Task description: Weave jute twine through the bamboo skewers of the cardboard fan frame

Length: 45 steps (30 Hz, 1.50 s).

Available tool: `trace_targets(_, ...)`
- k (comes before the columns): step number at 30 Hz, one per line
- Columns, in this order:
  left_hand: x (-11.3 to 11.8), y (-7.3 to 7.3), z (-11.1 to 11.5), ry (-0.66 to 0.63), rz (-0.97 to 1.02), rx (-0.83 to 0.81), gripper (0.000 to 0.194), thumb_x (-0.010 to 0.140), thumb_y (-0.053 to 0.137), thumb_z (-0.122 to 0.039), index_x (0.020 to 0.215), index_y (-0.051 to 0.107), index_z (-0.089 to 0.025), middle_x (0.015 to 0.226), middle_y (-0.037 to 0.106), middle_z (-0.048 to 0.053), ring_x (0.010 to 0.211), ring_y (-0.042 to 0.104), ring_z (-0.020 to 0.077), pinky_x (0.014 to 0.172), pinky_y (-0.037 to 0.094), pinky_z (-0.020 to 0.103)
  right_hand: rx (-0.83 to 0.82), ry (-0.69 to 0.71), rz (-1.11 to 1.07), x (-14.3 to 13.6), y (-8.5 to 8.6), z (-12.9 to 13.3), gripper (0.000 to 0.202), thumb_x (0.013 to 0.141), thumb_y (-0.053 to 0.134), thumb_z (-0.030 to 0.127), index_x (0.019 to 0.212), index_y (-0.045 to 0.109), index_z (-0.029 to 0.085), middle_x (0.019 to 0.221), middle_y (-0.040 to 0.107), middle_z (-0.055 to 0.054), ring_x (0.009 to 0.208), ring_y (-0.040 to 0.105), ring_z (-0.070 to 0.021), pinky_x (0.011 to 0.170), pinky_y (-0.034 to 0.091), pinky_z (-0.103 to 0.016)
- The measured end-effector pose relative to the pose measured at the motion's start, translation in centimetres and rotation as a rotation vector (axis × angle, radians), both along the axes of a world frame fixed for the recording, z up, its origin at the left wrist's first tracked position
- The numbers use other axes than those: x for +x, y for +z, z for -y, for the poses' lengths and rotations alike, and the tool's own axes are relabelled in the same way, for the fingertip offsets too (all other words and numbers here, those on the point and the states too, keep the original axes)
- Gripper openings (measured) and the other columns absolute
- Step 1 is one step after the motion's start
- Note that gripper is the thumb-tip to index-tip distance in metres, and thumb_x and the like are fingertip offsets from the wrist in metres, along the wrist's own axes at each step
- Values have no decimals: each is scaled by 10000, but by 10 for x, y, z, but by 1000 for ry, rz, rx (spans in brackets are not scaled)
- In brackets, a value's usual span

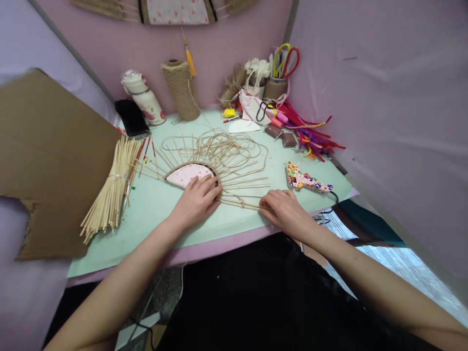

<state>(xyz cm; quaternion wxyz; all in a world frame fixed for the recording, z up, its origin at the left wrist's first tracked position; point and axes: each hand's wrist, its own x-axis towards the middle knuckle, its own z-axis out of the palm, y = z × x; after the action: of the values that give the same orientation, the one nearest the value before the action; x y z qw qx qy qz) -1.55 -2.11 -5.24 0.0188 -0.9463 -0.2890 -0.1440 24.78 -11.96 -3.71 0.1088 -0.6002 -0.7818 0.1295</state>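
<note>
A half-round piece covered in white fabric with pink spots lies on the table, its curved edge bordered in brown and black. Thin wooden sticks fan outward from that edge. My left hand rests over the piece's right end, fingers stretched out, pressing it to the table. At the outer tips of the lowest sticks, my right hand has its fingers bent and closed around a stick end; the fingertips are partly hidden. Loose jute twine lies tangled across the upper sticks and runs back to a big twine spool.
A bundle of sticks lies at the left beside a cardboard sheet. Behind stand a white bottle and a dark phone. At right are a patterned glue gun, pipe cleaners and a scissors holder.
</note>
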Motion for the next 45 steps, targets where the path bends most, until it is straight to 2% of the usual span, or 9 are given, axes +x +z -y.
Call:
trace_targets(6, 16, -7, 3, -104, 78, 133, 277, 944, 419, -164, 1121, 631, -184, 1219, 662, 132, 1198, 580, 241, 1038, 423, 471, 133, 6, 20, 3, 9, 5, 118, 918, 504, 272, 910, 583, 185, 920, 639, -80, 895, 570, -231, 892, 315, -408)
trace_targets(9, 19, -4, 1, -185, 161, 235, 280, 938, 442, -132, 1146, 624, -181, 1184, 686, 120, 1150, 614, 221, 1008, 468, 432, 255, -13, -19, 10, 23, 14, 278, 896, 559, 372, 1101, 571, 185, 1065, 611, -125, 1031, 557, -280, 925, 330, -446)
trace_targets(12, 19, 6, 3, -220, 289, 362, 312, 919, 492, -114, 1201, 595, -197, 1172, 689, 104, 1147, 612, 211, 995, 484, 426, 518, -51, -225, 20, 39, 22, 426, 842, 626, 424, 1206, 549, 216, 1154, 566, -138, 1099, 535, -310, 939, 366, -479)
trace_targets(16, 23, 16, 7, -294, 474, 511, 250, 842, 608, -75, 1059, 636, -196, 1011, 710, 72, 1022, 633, 188, 914, 531, 402, 796, -38, -609, 30, 43, 23, 196, 891, 521, 254, 1049, 637, 247, 979, 602, -80, 963, 577, -253, 848, 438, -431)
trace_targets(22, 30, 17, 14, -309, 555, 538, 195, 783, 630, -25, 890, 611, -186, 868, 646, 43, 901, 583, 166, 802, 534, 342, 654, 50, -646, 31, 30, 19, 248, 862, 517, 165, 1071, 634, 227, 980, 613, -84, 934, 580, -243, 834, 444, -440)
trace_targets(27, 29, 13, 19, -250, 559, 505, 188, 798, 598, -41, 876, 590, -211, 842, 617, 14, 835, 545, 145, 752, 481, 304, 556, 264, -352, 28, 50, 21, 329, 832, 535, 81, 1108, 613, 242, 981, 639, -62, 900, 578, -218, 842, 404, -434)
trace_targets(32, 29, 10, 23, -275, 550, 504, 182, 788, 624, -46, 866, 601, -209, 819, 635, 6, 806, 549, 139, 720, 459, 289, 264, 431, -336, 20, 76, -2, 352, 917, 416, 63, 1167, 593, 236, 1084, 629, -75, 1024, 538, -193, 894, 405, -391)
trace_targets(38, 26, 12, 23, -289, 526, 509, 161, 792, 644, -66, 873, 609, -200, 802, 644, 7, 793, 559, 143, 707, 471, 290, 169, 593, -124, 2, 75, -40, 275, 961, 431, 150, 1073, 664, 244, 1081, 620, -62, 1018, 478, -201, 898, 374, -395)
trace_targets(45, 26, 11, 23, -289, 538, 488, 178, 785, 647, -59, 894, 605, -194, 802, 642, 14, 794, 554, 152, 701, 464, 297, 108, 594, -103, 0, 75, -42, 272, 968, 409, 162, 978, 677, 212, 1121, 589, -89, 1049, 445, -211, 919, 384, -399)
